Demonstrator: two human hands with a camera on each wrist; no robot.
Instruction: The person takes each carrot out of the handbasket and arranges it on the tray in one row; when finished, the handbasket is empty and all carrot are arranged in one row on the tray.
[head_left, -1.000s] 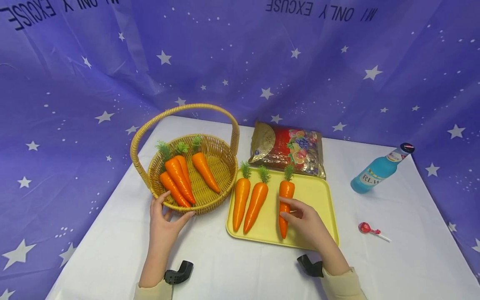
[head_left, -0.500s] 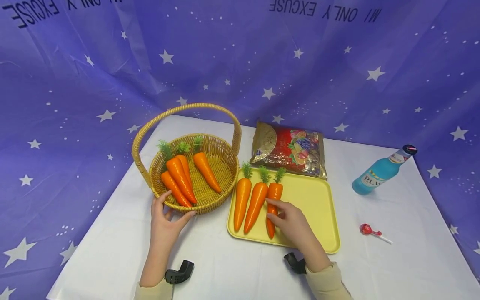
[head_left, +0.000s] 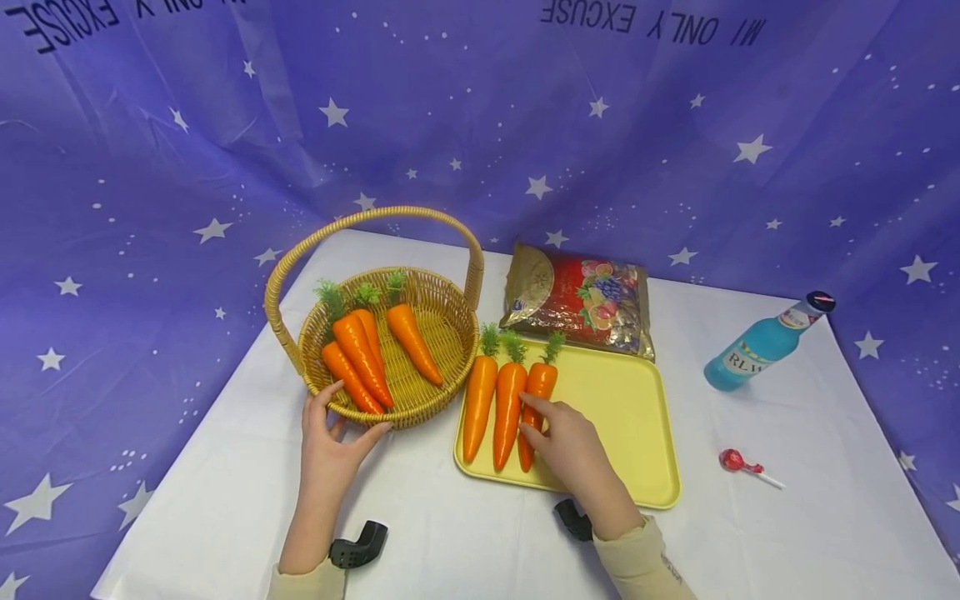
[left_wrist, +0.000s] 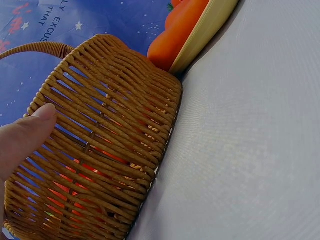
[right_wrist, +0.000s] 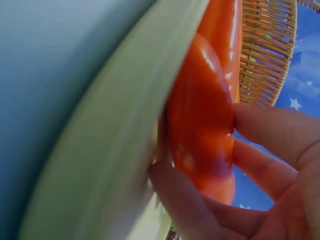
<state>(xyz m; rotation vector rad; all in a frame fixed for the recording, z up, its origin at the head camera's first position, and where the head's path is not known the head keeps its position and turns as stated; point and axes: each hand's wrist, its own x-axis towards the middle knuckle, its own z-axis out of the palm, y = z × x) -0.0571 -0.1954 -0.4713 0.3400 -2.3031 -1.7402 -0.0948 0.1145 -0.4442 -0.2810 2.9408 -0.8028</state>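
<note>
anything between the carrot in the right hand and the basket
Yes: the middle carrot and left carrot lie on the tray between the basket and the rightmost carrot, which the right hand holds. The basket's woven wall also stands between.

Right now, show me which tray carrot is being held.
The rightmost carrot on the tray, farthest from the basket: the right hand grips it, not the middle carrot or the left carrot.

Your carrots (head_left: 509,412) look like smooth, glossy plastic with rough, feathery tops, while your basket (head_left: 447,337) is ribbed, woven wicker. You have a smooth, plastic-looking tray (head_left: 622,417), a shiny, crinkled foil-like bag (head_left: 573,296), a matt tablecloth (head_left: 750,546) and a creased cloth backdrop (head_left: 427,92).
</note>
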